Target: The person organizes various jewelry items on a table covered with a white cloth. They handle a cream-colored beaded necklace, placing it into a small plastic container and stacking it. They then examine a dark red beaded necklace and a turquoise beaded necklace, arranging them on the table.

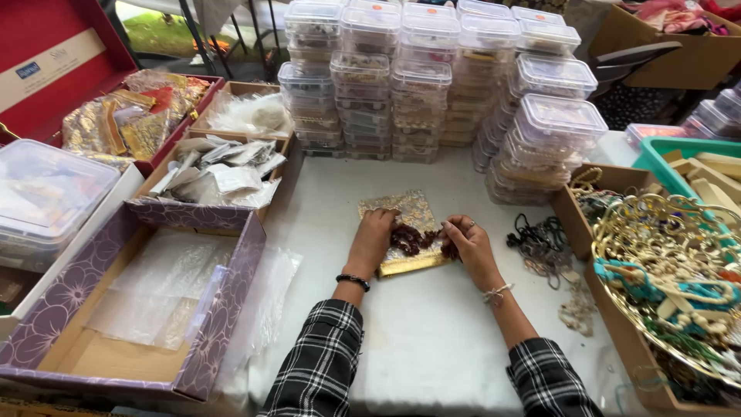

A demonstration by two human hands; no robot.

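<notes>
hands meet at the middle of the frame over a gold pouch (409, 232) lying flat on the white table (432, 332). left hand (373, 239) curls its fingers onto dark red beads (411, 239) on the pouch; right hand (467, 243) pinches the beads' right end. stacked clear boxes (432, 77) stand behind, at upper centre.

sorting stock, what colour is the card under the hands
Gold, glittery on top, seen in the head view: card beneath dark red beads.

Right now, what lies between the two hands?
In the head view, a dark red bead string lies on the gold card, between left hand and right hand.
</notes>
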